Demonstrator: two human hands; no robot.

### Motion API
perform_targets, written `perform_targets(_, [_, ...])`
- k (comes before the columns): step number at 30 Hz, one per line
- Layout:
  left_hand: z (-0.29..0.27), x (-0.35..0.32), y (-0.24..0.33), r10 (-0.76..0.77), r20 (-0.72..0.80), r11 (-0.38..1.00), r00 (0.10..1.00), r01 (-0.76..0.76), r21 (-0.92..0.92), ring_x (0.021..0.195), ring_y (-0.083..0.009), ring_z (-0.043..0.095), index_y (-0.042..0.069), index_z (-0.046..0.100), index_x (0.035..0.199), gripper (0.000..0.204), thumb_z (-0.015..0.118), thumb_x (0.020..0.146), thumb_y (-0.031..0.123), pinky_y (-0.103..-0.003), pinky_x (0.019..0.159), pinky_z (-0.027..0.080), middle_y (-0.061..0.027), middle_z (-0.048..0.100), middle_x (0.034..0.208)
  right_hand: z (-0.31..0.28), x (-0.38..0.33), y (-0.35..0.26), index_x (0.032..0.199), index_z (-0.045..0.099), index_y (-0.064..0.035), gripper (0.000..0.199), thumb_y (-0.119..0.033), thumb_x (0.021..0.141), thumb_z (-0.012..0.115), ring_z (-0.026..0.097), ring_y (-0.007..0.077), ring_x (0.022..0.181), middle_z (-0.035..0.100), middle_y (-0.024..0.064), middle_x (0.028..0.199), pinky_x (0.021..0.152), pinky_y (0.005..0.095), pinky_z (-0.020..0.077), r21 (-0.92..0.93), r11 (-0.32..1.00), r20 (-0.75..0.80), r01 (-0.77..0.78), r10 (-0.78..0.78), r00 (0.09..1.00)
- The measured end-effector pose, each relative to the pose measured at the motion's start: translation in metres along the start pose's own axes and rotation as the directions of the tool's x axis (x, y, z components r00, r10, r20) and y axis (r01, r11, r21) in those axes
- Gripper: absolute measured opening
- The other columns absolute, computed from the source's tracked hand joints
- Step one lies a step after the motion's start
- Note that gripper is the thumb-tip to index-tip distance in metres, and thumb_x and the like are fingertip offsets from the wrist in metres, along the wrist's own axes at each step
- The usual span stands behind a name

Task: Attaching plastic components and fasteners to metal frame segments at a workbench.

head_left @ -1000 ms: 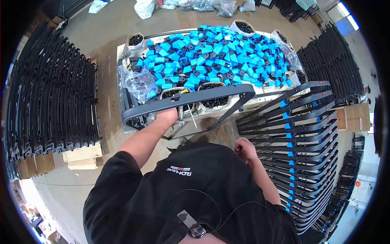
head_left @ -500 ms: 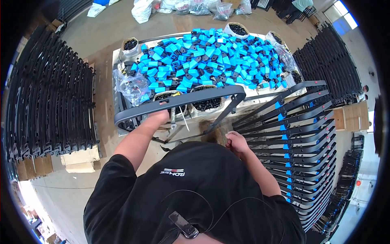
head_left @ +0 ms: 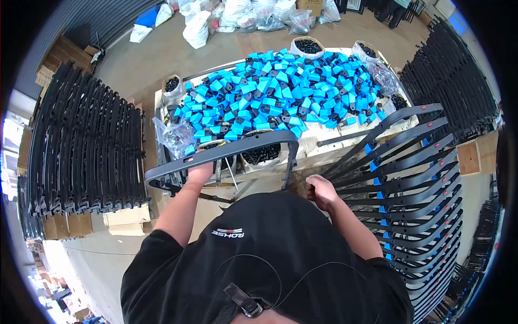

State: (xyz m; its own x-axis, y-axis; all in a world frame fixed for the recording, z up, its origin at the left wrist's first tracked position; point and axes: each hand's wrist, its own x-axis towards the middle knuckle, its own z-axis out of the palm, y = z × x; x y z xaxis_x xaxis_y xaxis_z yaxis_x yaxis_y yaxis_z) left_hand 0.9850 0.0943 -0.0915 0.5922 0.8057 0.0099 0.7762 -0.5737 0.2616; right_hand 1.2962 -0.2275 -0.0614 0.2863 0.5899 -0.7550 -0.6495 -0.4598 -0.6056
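A long black bar-shaped frame (head_left: 232, 149) with rounded ends slants in front of the table, its right end higher in the picture. My left hand (head_left: 200, 171) is under its left part, closed on it; the fingertips are hidden behind the bar. Beside that hand a thin metal rod (head_left: 231, 171) hangs down below the frame. My right hand (head_left: 322, 190) is curled closed in front of my body, left of a row of similar frames. Whatever may be in its fingers is too small or hidden to make out.
On the table (head_left: 310, 147) lies a big heap of blue-and-black plastic pieces (head_left: 270, 94). Sacks of small black parts (head_left: 261, 155) stand around it. A row of black frames (head_left: 410, 186) with blue pieces is close at my right; stacked black frames (head_left: 86, 146) stand left.
The black frame has shifted left relative to the table, and my left hand has moved with it. My right hand stays curled near the row of frames. The whole view has turned slightly.
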Motion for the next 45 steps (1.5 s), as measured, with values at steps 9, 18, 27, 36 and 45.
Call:
perform_targets(9, [-0.061,-0.035,0.213,0.302,0.338,0.673,0.891,0.052,-0.738,0.080,-0.0163,0.071,0.000,0.066,0.114,0.027,0.073,0.092,0.014,-0.031,0.069,0.056,-0.0112,0.070,0.098,0.037,0.043,-0.020,0.100,0.062,-0.0092,0.023,-0.031,0.101,0.055,0.055,0.0165,0.068,0.060,0.0022,0.082,0.064,0.0318,0.0447,0.158,0.969,0.399,-0.190,0.113,0.910])
perform_targets(18, [-0.092,-0.036,0.208,0.236,0.380,0.768,0.895,0.068,-0.637,0.082,-0.0163,0.070,-0.002,0.067,0.116,0.031,0.072,0.094,0.020,-0.031,0.074,0.056,-0.0124,0.072,0.099,-0.028,0.069,-0.035,0.067,0.048,-0.0136,0.048,-0.044,0.104,0.054,0.038,0.0130,0.055,0.038,-0.0039,0.059,0.050,0.0303,0.0307,0.144,0.979,0.397,-0.143,0.075,0.915])
perform_targets(27, [-0.055,-0.078,0.169,-0.167,0.555,0.536,0.815,0.547,-0.643,0.080,-0.0100,0.065,-0.001,0.069,0.110,0.026,0.066,0.098,0.022,-0.026,0.075,0.052,-0.0054,0.071,0.088,0.004,0.150,-0.105,0.115,0.058,-0.0034,0.059,-0.052,0.085,0.072,0.070,0.0396,0.099,0.073,0.0197,0.102,0.085,0.0455,0.0550,-0.945,0.128,0.206,0.301,-0.482,0.852])
perform_targets(36, [-0.060,-0.113,0.172,-0.395,0.549,0.230,0.737,0.658,-0.717,0.081,-0.0108,0.065,-0.001,0.067,0.104,0.019,0.061,0.099,0.017,-0.025,0.074,0.052,-0.0044,0.069,0.090,0.033,0.186,-0.115,0.132,0.052,0.0042,0.074,-0.045,0.081,0.073,0.072,0.0361,0.099,0.074,0.0192,0.104,0.083,0.0457,0.0575,-0.981,-0.040,0.192,0.192,-0.380,0.905])
perform_targets(45, [-0.044,-0.126,0.169,-0.410,0.546,0.165,0.730,0.648,-0.743,0.082,-0.0102,0.064,-0.001,0.066,0.105,0.019,0.060,0.100,0.017,-0.025,0.074,0.052,-0.0042,0.068,0.094,0.016,0.175,-0.104,0.110,0.069,-0.0016,0.054,-0.043,0.076,0.077,0.071,0.0343,0.104,0.074,0.0182,0.107,0.087,0.0427,0.0575,-0.971,-0.123,0.238,0.207,-0.357,0.903])
